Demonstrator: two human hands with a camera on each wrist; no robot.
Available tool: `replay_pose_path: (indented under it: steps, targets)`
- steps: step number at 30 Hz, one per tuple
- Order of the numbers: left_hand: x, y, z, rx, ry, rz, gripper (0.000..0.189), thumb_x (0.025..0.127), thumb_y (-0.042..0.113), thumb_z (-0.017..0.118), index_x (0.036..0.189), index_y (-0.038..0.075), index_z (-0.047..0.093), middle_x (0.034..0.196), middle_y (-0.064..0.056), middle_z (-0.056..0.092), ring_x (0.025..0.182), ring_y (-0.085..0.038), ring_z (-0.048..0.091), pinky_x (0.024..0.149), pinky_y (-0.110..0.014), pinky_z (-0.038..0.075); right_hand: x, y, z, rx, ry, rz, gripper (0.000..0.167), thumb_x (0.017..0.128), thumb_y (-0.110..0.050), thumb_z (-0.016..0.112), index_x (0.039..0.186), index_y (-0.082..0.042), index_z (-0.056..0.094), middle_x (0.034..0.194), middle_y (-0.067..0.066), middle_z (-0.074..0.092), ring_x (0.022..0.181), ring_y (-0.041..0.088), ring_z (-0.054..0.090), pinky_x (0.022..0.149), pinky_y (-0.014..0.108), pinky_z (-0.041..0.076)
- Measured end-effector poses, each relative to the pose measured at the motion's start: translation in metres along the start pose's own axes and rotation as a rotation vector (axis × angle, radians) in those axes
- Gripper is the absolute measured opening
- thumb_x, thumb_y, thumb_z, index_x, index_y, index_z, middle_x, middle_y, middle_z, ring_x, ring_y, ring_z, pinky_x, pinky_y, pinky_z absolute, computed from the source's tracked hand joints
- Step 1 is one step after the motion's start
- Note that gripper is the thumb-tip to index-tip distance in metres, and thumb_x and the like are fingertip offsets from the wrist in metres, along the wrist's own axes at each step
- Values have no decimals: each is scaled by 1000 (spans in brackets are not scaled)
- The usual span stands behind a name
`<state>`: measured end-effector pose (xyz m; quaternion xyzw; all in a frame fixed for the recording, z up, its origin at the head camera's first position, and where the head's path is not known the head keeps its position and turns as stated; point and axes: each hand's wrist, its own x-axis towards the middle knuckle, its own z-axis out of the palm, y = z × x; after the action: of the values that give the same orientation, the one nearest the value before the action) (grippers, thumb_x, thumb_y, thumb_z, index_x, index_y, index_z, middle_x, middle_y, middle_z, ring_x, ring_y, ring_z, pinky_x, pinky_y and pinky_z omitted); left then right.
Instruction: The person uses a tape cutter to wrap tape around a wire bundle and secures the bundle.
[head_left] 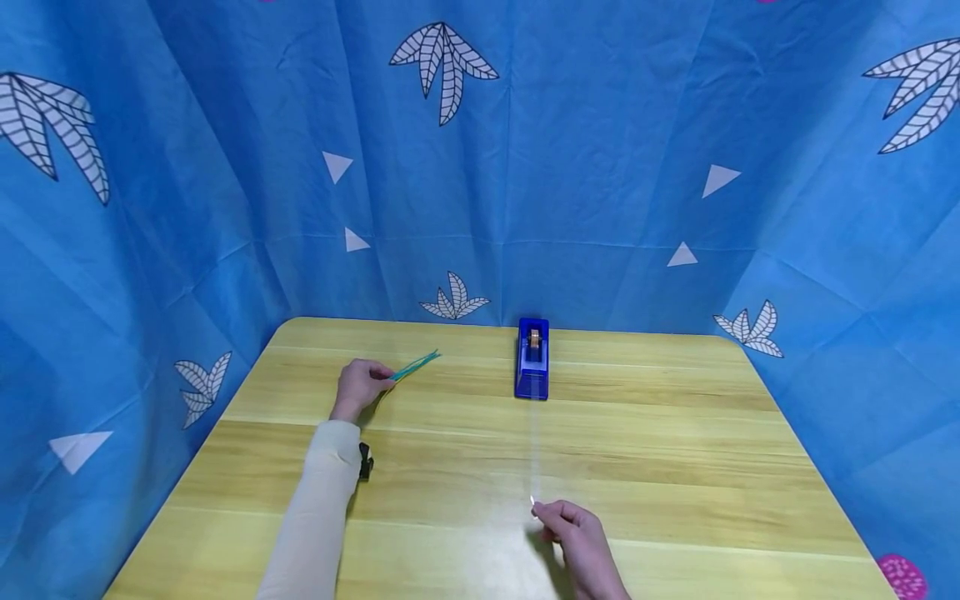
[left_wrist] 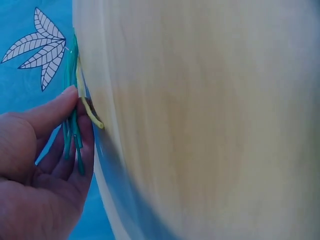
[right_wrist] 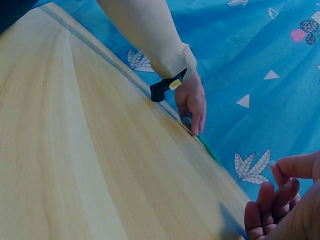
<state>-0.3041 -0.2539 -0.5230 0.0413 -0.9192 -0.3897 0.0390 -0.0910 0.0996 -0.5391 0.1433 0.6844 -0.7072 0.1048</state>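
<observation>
At the left of the table, my left hand [head_left: 360, 387] pinches a small bundle of thin green strands [head_left: 415, 367] between thumb and fingers. One bent yellow strand [left_wrist: 93, 118] is among them in the left wrist view, and the green ends hang below the thumb. My right hand [head_left: 581, 537], near the front, pinches the end of a clear tape strip [head_left: 535, 454] between thumb and forefinger. That strip stretches straight back to a blue tape dispenser [head_left: 532, 385] holding a small roll. In the right wrist view the tape itself is barely visible at the fingertips [right_wrist: 282, 165].
The light wooden table [head_left: 675, 450] has rounded far corners. A blue patterned curtain [head_left: 600, 150] hangs behind it and along both sides. On the left wrist sits a small black device [head_left: 365, 462].
</observation>
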Motion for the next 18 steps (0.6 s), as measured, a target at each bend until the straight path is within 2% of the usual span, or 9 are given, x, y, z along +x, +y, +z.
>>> replay_pose_path:
  steps: [6,10,18]
  targets:
    - [-2,0,0,-54,0,-46,25,89,9,82,112,-1,78,105,-19,78,103,-37,71,98,-51,55,0,-1,0,-3,5,-4,22,97,-20,72,84,-2,71,80,-2,61,73,13,57,71,23,44]
    - [-2,0,1,-58,-3,-65,26,85,6,84,109,0,78,103,-17,78,99,-34,72,96,-48,56,-1,-2,0,-9,3,-5,23,97,-20,71,87,1,72,81,-2,62,73,13,57,72,23,45]
    - [-3,5,4,1,-84,15,17,91,-3,75,107,-3,76,103,-20,76,98,-33,71,90,-46,59,-1,-2,-1,3,-13,-11,20,96,-18,71,85,-2,72,78,-3,62,72,12,57,75,24,46]
